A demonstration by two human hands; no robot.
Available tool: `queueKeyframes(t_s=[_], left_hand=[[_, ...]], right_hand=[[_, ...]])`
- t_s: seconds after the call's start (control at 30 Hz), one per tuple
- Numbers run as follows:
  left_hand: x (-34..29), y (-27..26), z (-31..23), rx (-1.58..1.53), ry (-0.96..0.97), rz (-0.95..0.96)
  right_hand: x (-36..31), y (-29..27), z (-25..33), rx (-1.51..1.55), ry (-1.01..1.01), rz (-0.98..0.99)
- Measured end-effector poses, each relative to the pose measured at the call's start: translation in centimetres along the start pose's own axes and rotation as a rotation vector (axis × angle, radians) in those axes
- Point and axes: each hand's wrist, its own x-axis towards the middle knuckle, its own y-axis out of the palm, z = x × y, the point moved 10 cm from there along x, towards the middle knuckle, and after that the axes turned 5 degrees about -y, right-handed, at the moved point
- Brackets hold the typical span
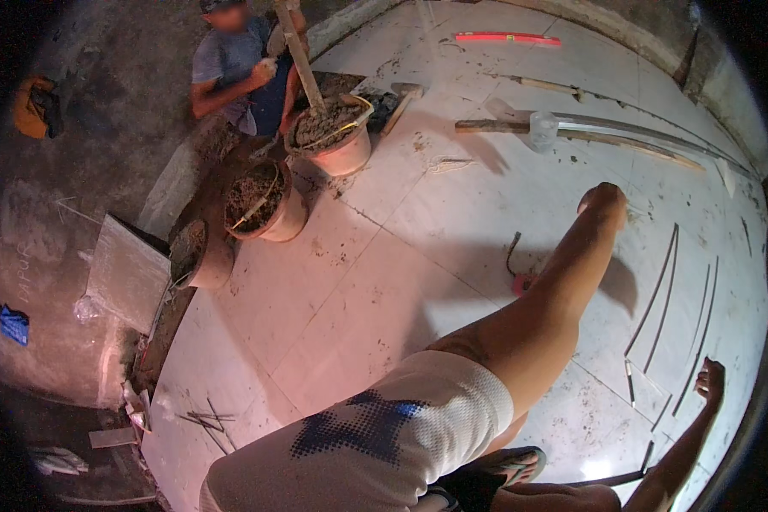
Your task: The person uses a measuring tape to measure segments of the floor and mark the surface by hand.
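My left hand (603,205) reaches out over pale floor tiles (358,316), its fingers curled into a fist. Whatever it may hold is hidden; a faint pale line shows beside it. At the lower right, my right hand (710,380) has bent fingers and hangs near thin dark strips (670,273) on the tiles. I cannot make out anything inside it. Partly behind my left forearm lies a small reddish object (523,283) with a dark cord-like tail. A clear plastic container (543,132) stands beyond my left hand, beside a long metal bar (640,132) and a wooden stick (495,126).
Buckets of mortar or soil (337,158) line the tiles' left edge. Behind them is another person (230,77), holding a wooden handle (299,55). A hammer (401,107) and red spirit level (508,38) lie farther off. A loose tile (128,269) leans at left.
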Motion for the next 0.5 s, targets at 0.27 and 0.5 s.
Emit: queueKeyframes(t_s=[0.27, 0.5], left_hand=[[0.7, -0.4, 0.0, 0.007, -0.005, -0.029], [-1.2, -1.1, -1.0, -0.014, 0.049, -0.143]], right_hand=[[0.5, -0.3, -0.5, -0.001, -0.023, -0.038], [0.1, -0.7, -0.8, -0.004, 0.022, -0.022]])
